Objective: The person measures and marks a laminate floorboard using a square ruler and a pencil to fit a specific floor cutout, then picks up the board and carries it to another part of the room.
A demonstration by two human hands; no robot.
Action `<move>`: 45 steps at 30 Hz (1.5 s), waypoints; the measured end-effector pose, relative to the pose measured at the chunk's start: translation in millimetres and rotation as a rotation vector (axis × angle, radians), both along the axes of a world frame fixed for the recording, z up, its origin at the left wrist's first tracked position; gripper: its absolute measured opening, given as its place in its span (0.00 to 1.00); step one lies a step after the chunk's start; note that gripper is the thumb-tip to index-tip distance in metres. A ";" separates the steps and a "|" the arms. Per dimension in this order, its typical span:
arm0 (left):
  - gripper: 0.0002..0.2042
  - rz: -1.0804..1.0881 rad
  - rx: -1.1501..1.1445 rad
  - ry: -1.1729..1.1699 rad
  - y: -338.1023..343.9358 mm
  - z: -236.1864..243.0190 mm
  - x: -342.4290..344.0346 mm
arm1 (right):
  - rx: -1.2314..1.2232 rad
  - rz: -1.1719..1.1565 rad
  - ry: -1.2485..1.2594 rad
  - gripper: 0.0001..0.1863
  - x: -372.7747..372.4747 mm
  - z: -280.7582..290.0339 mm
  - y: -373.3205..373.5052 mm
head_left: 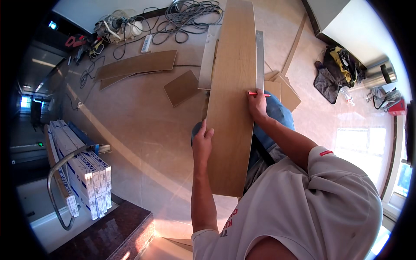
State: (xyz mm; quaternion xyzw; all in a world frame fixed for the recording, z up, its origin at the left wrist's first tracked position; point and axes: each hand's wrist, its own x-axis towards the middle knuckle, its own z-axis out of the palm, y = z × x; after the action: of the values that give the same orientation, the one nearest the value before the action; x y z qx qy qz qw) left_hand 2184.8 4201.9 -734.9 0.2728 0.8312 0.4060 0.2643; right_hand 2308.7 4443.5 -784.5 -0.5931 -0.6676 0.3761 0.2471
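Observation:
A long wood-look floor plank [233, 99] lies lengthwise in front of me, its near end by my lap. My left hand [202, 141] is closed on its left edge, thumb on the top face; its other fingers are mostly hidden. At the right edge, my right hand [258, 107] pinches a red pencil [259, 93], held roughly level across the plank's edge. Beneath the plank's far half, grey metal plates [209, 60] stick out on both sides. My bent knees in blue jeans [279, 112] show beside the plank.
Offcut planks [138, 65] and a square piece [181, 88] lie on the floor to the left. Coiled cable [186, 19] and power tools are behind them. Stacked flooring boxes [82, 169] stand at left on a cart with a metal handle. A tool bag [340, 69] lies far right.

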 end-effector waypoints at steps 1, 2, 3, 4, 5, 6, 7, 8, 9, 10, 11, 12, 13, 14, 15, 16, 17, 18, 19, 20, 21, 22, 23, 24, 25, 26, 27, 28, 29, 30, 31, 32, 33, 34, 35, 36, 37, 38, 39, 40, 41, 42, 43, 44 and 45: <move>0.25 0.003 -0.007 -0.026 0.8 0.9 0.2 | -0.003 0.007 0.002 0.23 0.5 -0.5 0.8; 0.25 0.008 -0.015 -0.051 0.4 1.6 0.0 | -0.007 0.015 0.005 0.23 0.1 -0.2 0.5; 0.25 0.008 -0.016 -0.050 -0.3 0.9 -0.2 | -0.008 0.015 0.006 0.23 0.0 0.0 -0.3; 0.25 0.003 -0.008 -0.040 -0.9 0.0 -0.6 | 0.001 0.014 0.010 0.22 0.0 0.2 -1.3; 0.25 -0.004 0.002 -0.031 -0.4 -0.2 -0.8 | 0.012 0.012 0.013 0.22 0.3 0.0 -1.2; 0.25 -0.006 0.002 -0.031 -0.1 -0.4 -0.8 | 0.012 0.010 0.013 0.22 0.5 -0.2 -1.0; 0.25 -0.007 -0.010 -0.033 0.4 -0.6 -0.7 | 0.011 0.012 0.017 0.22 0.8 -0.3 -0.6; 0.26 -0.007 -0.022 -0.034 -0.1 -1.0 -0.8 | 0.010 0.014 0.021 0.22 0.5 0.0 -1.2; 0.26 -0.007 -0.023 -0.034 -0.4 -1.3 -1.2 | 0.009 0.014 0.021 0.22 0.3 0.3 -1.8; 0.26 -0.007 -0.025 -0.044 -0.6 -1.7 -1.9 | 0.016 0.014 0.028 0.22 0.0 0.6 -2.3; 0.26 -0.006 -0.027 -0.054 -1.1 -2.9 -2.5 | 0.024 0.015 0.036 0.21 -0.5 0.9 -2.7; 0.26 -0.006 -0.027 -0.053 -1.7 -4.2 -2.8 | 0.024 0.015 0.036 0.21 -1.4 1.1 -3.2; 0.26 -0.005 -0.016 -0.032 -2.4 -5.3 -3.1 | 0.030 0.012 0.036 0.21 -2.7 1.5 -3.8; 0.26 -0.007 -0.004 -0.014 -0.6 -3.6 -1.9 | 0.039 0.006 0.032 0.21 -1.1 -0.6 -2.5; 0.26 -0.009 -0.001 -0.017 1.0 -1.6 -1.4 | 0.041 0.004 0.029 0.21 0.2 -2.6 -1.0; 0.25 -0.010 -0.022 -0.046 2.6 0.7 -1.3 | 0.057 0.005 0.032 0.21 1.3 -4.2 0.7; 0.25 -0.008 -0.050 -0.073 2.2 2.3 -1.9 | 0.067 0.009 0.037 0.21 0.0 -4.3 -0.5; 0.25 -0.007 -0.054 -0.073 1.3 1.0 -1.8 | 0.063 0.009 0.037 0.21 -0.4 -4.1 -1.0; 0.25 -0.006 -0.031 -0.053 0.7 -0.1 -1.3 | 0.038 0.009 0.022 0.21 -0.5 -3.7 -1.1; 0.25 -0.006 -0.003 -0.033 1.4 1.3 -0.7 | 0.018 0.007 0.006 0.21 -0.1 -2.9 -0.6; 0.25 -0.007 -0.002 -0.034 2.0 2.5 -0.5 | 0.018 0.006 0.005 0.21 0.1 -2.5 -0.8; 0.25 -0.007 -0.032 -0.058 2.6 3.5 -0.5 | 0.030 -0.004 0.015 0.21 0.4 -2.4 -0.9; 0.26 -0.004 -0.061 -0.079 2.1 6.4 -1.5 | 0.042 -0.012 0.029 0.21 -1.2 -1.0 -1.7; 0.26 -0.003 -0.062 -0.077 0.5 3.2 -2.4 | 0.041 -0.010 0.031 0.21 -2.6 0.2 -2.2; 0.26 -0.005 -0.027 -0.044 -1.6 -2.8 -3.3 | 0.030 -0.007 0.034 0.21 -3.6 1.3 -2.6; 0.26 -0.010 0.009 -0.013 -1.2 -4.2 -3.3 | 0.020 -0.005 0.035 0.21 -2.9 0.5 -1.5; 0.26 -0.010 0.009 -0.013 -1.4 -5.4 -3.6 | 0.020 -0.006 0.035 0.21 -2.8 -0.4 -0.7; 0.26 -0.012 0.002 -0.017 -1.7 -6.5 -4.3 | 0.005 -0.011 0.026 0.22 -3.1 -1.4 -0.2; 0.26 -0.015 -0.004 -0.023 -0.3 -5.6 -3.7 | -0.010 -0.019 0.016 0.24 -1.7 -4.2 1.5; 0.26 -0.017 -0.003 -0.025 0.8 -4.4 -3.0 | -0.009 -0.021 0.014 0.24 -0.4 -6.8 3.2; 0.26 -0.018 0.001 -0.034 1.5 -3.1 -2.2 | -0.016 -0.024 0.020 0.24 0.9 -9.3 4.8; 0.26 -0.016 0.003 -0.043 1.3 -1.1 -2.0 | -0.025 -0.026 0.027 0.23 0.8 -9.8 4.8; 0.26 -0.017 0.002 -0.044 1.4 0.4 -1.7 | -0.026 -0.026 0.026 0.23 1.1 -10.1 4.4; 0.25 -0.012 0.002 -0.048 1.7 1.9 -1.4 | -0.020 -0.029 0.056 0.23 1.7 -10.3 4.0; 0.25 -0.008 0.001 -0.053 2.0 3.6 -1.3 | -0.014 -0.032 0.086 0.23 1.5 -9.1 3.6; 0.25 -0.008 0.001 -0.054 2.4 5.2 -1.3 | -0.014 -0.032 0.085 0.23 1.3 -7.8 3.8; 0.25 -0.010 -0.012 -0.059 3.0 6.7 -1.4 | -0.004 -0.036 0.077 0.23 1.2 -6.5 4.3; 0.25 -0.011 -0.026 -0.063 2.4 8.2 -2.0 | 0.004 -0.039 0.070 0.23 0.1 -3.2 3.1; 0.25 -0.010 -0.028 -0.064 2.3 9.5 -2.5 | 0.001 -0.039 0.069 0.23 -0.1 0.2 2.4; 0.25 -0.010 -0.036 -0.070 2.4 10.7 -3.1 | -0.002 -0.021 0.072 0.23 0.1 3.7 2.0; 0.25 -0.013 -0.041 -0.075 3.4 12.0 -3.7 | -0.002 -0.005 0.075 0.23 0.8 5.1 3.0; 0.25 -0.014 -0.041 -0.075 3.2 10.0 -4.1 | -0.001 -0.007 0.075 0.23 0.9 3.9 3.9; 0.25 -0.019 -0.028 -0.048 2.6 6.3 -4.6 | -0.004 -0.020 0.076 0.23 0.2 3.8 4.6; 0.25 -0.024 -0.016 -0.023 3.5 7.2 -4.4 | -0.007 -0.033 0.076 0.23 0.2 3.9 4.6; 0.25 -0.025 -0.017 -0.024 4.1 8.2 -3.9 | -0.008 -0.034 0.076 0.23 0.9 4.3 4.8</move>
State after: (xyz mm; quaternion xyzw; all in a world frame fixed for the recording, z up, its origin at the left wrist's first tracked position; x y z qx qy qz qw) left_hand 2180.9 4205.9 -726.7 0.2760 0.8280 0.3987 0.2816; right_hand 2309.6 4448.3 -780.2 -0.5909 -0.6460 0.3967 0.2762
